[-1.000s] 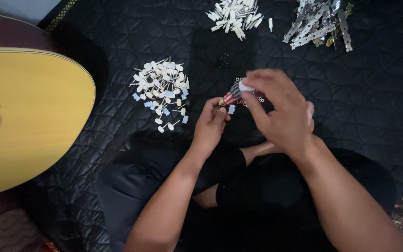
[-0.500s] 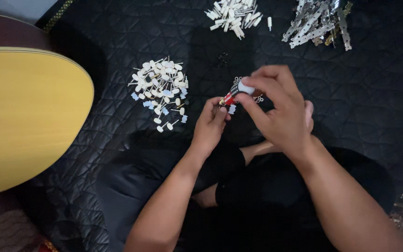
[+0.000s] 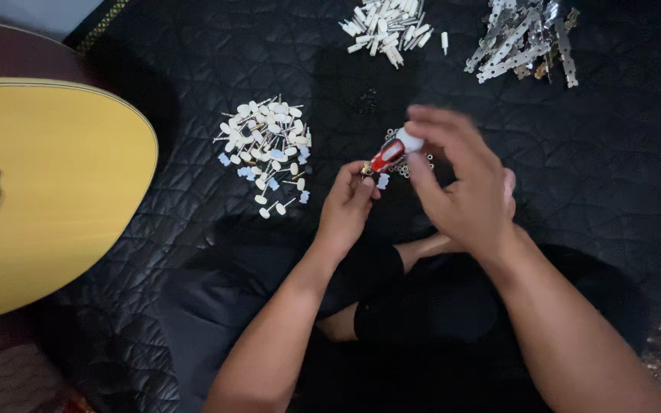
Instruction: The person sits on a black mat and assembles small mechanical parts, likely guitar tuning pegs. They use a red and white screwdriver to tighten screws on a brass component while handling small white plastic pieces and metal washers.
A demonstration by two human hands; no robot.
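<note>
My right hand (image 3: pixel 464 183) grips a small screwdriver (image 3: pixel 392 151) with a red and white handle, its tip pointing down left. My left hand (image 3: pixel 346 206) pinches a small metal part with a pale button (image 3: pixel 381 181) right at that tip. A few tiny silver rings (image 3: pixel 407 164) lie on the black quilted mat (image 3: pixel 193 69) just beyond my fingers. Both forearms reach forward over my crossed legs in black clothing.
A pile of white-knobbed pegs (image 3: pixel 267 149) lies left of my hands. Far ahead sit a heap of white posts (image 3: pixel 388 27) and a heap of silver metal strips (image 3: pixel 522 42). A yellow acoustic guitar body (image 3: pixel 40 183) fills the left side.
My right hand has turned on the screwdriver, its fingers now spread higher over the handle. My left hand has stayed put at the tip.
</note>
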